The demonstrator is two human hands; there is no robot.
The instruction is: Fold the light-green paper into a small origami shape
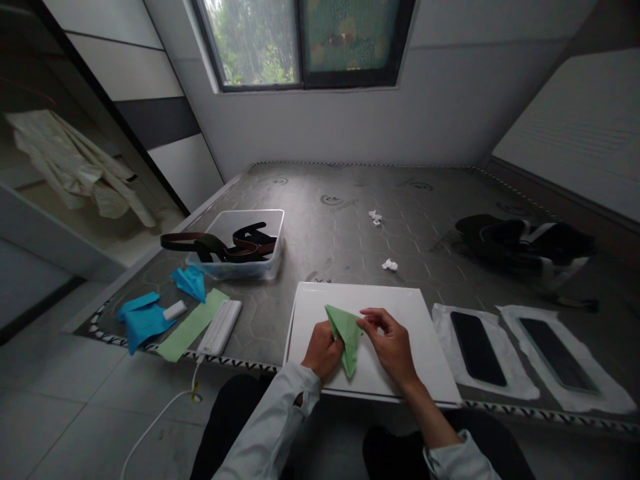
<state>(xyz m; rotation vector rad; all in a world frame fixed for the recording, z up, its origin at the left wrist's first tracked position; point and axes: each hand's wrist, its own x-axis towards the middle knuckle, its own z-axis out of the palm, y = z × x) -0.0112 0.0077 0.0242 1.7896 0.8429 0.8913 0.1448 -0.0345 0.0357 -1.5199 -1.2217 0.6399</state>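
A folded green paper (pixel 347 333), pointed at top and bottom, lies over a white board (pixel 400 313) at the near edge of a grey mattress. My left hand (pixel 323 352) is closed on the paper's left side. My right hand (pixel 390 340) pinches the paper's right edge with thumb and fingers bent. Both sleeves are light grey.
Left of the board lie a white power strip (pixel 220 327), a green paper strip (pixel 193 325), blue folded papers (pixel 143 320) and a clear box (pixel 240 243) holding belts. Two dark phones (pixel 477 347) rest on white sheets at right. A dark bag (pixel 525 243) sits behind them.
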